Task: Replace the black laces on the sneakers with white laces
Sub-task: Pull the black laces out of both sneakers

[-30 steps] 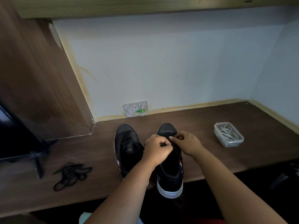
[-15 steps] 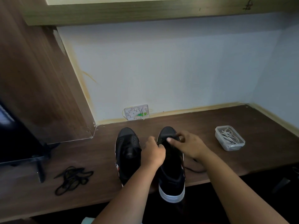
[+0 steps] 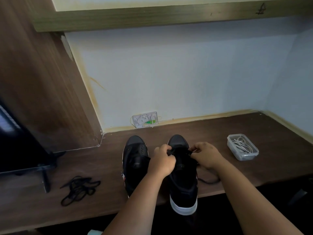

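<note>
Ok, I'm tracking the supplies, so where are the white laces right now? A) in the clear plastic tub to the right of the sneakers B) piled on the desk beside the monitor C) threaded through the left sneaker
A: the white laces lie coiled inside the clear plastic tub on the dark wooden desk, untouched by either hand.
</note>
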{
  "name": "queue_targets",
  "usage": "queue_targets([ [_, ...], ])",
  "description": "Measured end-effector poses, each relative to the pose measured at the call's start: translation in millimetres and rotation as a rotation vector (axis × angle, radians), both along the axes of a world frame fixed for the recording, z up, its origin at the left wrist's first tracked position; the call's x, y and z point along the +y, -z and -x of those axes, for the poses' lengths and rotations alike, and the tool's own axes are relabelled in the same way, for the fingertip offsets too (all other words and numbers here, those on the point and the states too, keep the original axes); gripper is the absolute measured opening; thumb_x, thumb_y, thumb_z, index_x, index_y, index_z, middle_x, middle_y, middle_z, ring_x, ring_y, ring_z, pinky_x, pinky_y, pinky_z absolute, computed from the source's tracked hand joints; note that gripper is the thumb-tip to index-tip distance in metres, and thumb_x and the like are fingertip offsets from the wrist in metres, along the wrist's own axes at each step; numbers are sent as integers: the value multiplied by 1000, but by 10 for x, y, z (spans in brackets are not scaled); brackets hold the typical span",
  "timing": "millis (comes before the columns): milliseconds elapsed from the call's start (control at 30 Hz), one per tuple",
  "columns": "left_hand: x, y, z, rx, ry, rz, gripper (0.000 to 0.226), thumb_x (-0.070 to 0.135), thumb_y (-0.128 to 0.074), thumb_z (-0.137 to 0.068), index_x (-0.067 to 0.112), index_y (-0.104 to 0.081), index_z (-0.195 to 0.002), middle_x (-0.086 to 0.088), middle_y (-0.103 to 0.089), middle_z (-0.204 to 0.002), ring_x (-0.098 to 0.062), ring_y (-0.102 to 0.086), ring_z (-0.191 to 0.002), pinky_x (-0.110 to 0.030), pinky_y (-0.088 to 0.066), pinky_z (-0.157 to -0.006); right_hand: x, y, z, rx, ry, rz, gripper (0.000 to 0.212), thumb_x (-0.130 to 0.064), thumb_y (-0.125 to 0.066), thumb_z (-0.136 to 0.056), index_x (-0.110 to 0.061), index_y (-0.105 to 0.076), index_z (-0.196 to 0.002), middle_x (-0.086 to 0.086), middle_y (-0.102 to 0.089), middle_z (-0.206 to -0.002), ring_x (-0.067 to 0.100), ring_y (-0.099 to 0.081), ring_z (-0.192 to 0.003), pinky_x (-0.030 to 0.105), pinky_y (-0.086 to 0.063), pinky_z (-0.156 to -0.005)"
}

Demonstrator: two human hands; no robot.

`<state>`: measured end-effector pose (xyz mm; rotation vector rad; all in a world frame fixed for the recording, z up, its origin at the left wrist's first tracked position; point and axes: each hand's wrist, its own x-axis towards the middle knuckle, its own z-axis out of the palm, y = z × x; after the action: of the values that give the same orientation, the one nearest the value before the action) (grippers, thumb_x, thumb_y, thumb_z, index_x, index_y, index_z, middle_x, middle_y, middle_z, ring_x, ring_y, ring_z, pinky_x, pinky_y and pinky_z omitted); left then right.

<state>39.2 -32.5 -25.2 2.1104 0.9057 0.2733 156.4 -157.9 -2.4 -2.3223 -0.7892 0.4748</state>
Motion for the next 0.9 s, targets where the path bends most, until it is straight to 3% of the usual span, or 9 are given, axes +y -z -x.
queue_targets([
  [100,-12,-44,-80,-51,-21,-143,43,46,-56,-88,26,-55,-126,4,-49,-122,-18,-48,-116,-34,-46,-93,7,-2,20,41,16,-52,18,-16,-61,-83,-17,-71,-98,3,-67,-97,17,-64,-83,22,-50,-63],
  [233,12,-120,-264,81,48,-411,28,38,-51,-96,26,-63,-118,1,-53,-121,-24,-44,-118,-41,-44,-95,-3,-22,44,103,37,-91,15,-12,-59,-85,-15,-70,-95,7,-66,-97,19,-66,-79,24,-52,-57],
  [333,42,-120,-355,67,57,-332,15,28,-58,-91,30,-70,-100,2,-63,-111,-22,-58,-104,-41,-51,-89,-10,-4,53,131,32,-115,14,-9,-59,-86,-17,-68,-92,7,-65,-95,22,-67,-80,32,-58,-63],
  [400,60,-109,-383,45,19,-317,15,19,-54,-90,29,-66,-87,3,-64,-105,-21,-59,-99,-39,-50,-86,-25,-20,56,179,25,-134,15,-7,-58,-88,-17,-67,-93,7,-65,-93,21,-66,-78,27,-55,-57],
  [467,79,-117,-386,15,-6,-188,15,16,-44,-96,23,-55,-89,1,-60,-105,-21,-54,-97,-35,-45,-82,-31,-25,53,219,24,-150,14,-6,-58,-89,-16,-66,-94,6,-64,-92,19,-66,-77,22,-52,-53],
  [567,106,-179,-387,-176,-148,310,17,15,-35,-101,14,-50,-96,1,-63,-89,-17,-49,-77,-30,-38,-71,-28,-18,49,237,31,-160,14,-4,-58,-88,-14,-66,-93,7,-63,-89,19,-64,-75,25,-54,-54],
  [733,257,-528,-177,-600,-402,879,19,11,-55,-89,17,-55,-71,6,-47,-60,-6,-30,-43,-19,-21,-41,-18,23,10,272,48,-174,13,-4,-59,-86,-15,-66,-91,11,-63,-94,24,-65,-77,32,-58,-59],
  [800,370,-746,-30,-834,-503,915,20,8,-53,-88,18,-52,-70,7,-44,-60,-3,-28,-42,-15,-18,-37,-22,39,0,304,54,-191,13,-3,-59,-86,-14,-65,-89,12,-63,-93,23,-64,-75,32,-57,-59],
  [900,692,-975,250,-1094,-705,766,20,8,-53,-85,19,-48,-70,6,-40,-63,-4,-26,-37,-17,-16,-35,-22,39,16,313,60,-200,12,-6,-58,-85,-14,-64,-91,12,-63,-96,24,-65,-79,32,-58,-62],
])
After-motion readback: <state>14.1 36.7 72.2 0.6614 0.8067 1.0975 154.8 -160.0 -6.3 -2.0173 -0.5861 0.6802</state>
